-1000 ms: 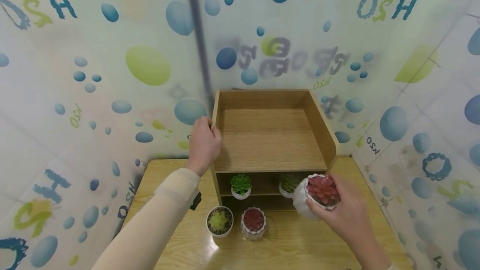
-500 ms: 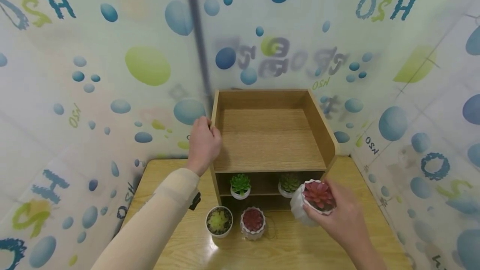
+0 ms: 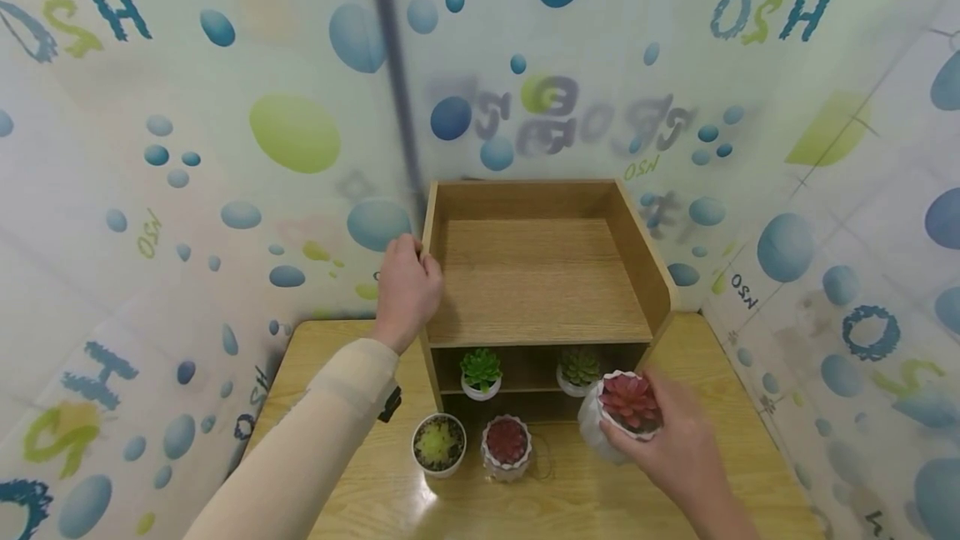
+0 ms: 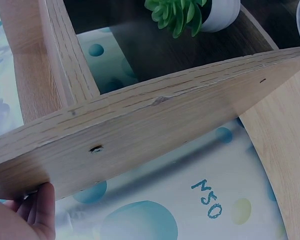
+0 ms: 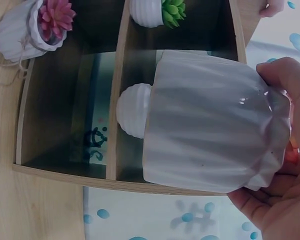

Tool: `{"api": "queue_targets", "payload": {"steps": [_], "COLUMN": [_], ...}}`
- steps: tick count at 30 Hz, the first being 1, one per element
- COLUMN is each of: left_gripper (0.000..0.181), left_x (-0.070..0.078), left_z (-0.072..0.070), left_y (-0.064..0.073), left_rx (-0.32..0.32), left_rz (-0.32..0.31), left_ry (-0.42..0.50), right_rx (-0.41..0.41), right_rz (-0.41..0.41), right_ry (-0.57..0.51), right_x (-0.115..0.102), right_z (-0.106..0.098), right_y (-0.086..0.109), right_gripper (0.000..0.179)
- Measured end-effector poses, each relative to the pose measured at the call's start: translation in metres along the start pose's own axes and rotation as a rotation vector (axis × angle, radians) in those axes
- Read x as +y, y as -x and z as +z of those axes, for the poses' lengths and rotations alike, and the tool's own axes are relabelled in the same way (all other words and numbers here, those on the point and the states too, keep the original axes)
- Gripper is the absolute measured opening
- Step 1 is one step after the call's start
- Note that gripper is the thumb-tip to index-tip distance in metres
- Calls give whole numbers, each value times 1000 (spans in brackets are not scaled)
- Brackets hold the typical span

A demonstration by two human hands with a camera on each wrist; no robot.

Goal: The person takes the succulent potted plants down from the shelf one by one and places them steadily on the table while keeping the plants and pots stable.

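Observation:
In the head view my right hand (image 3: 678, 436) grips the rim of a white fluted pot with a red succulent (image 3: 632, 403), tilted in front of the shelf's lower right. Its pale side (image 5: 215, 120) fills much of the right wrist view, the fingers curled round the rim. My left hand (image 3: 407, 286) holds the left side panel of the wooden shelf (image 3: 540, 282) near its upper edge; the left wrist view shows its fingers (image 4: 42, 205) against that panel. A bright green succulent (image 3: 481, 369) and a duller green one (image 3: 579, 368) stand in white pots on the middle shelf.
On the table (image 3: 360, 507), before the shelf, stand a white pot with a yellow-green plant (image 3: 438, 444) and a fluted pot with a dark red succulent (image 3: 506, 442), string beside it. Patterned wall covering (image 3: 300, 132) rises close behind and at both sides.
My right hand has carried the potted red succulent a little left and down, towards the front of the shelf. The left hand keeps its hold on the side panel.

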State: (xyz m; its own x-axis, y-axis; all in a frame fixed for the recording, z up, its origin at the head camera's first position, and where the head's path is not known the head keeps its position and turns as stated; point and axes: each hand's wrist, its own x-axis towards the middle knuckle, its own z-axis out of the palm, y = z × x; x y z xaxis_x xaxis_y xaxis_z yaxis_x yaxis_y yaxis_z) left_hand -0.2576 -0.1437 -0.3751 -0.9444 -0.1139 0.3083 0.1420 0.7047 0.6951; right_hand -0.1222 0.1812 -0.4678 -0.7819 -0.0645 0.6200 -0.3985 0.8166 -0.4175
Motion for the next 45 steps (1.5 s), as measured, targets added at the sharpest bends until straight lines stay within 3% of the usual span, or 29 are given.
{"api": "queue_targets", "payload": {"steps": [13, 35, 45], "left_gripper": [21, 22, 22], "left_x": [2, 0, 0], "left_z": [0, 0, 0], "left_y": [1, 0, 0], "left_rx": [3, 10, 5], "left_rz": [6, 11, 2], "left_ry": [-3, -1, 1], "right_rx": [-16, 46, -10], "right_rz": [19, 41, 116], "right_ry": [-22, -7, -48], "right_x": [4, 21, 26], "right_z": [16, 44, 56], "right_y": [15, 37, 46], "right_gripper": [62, 73, 62]}}
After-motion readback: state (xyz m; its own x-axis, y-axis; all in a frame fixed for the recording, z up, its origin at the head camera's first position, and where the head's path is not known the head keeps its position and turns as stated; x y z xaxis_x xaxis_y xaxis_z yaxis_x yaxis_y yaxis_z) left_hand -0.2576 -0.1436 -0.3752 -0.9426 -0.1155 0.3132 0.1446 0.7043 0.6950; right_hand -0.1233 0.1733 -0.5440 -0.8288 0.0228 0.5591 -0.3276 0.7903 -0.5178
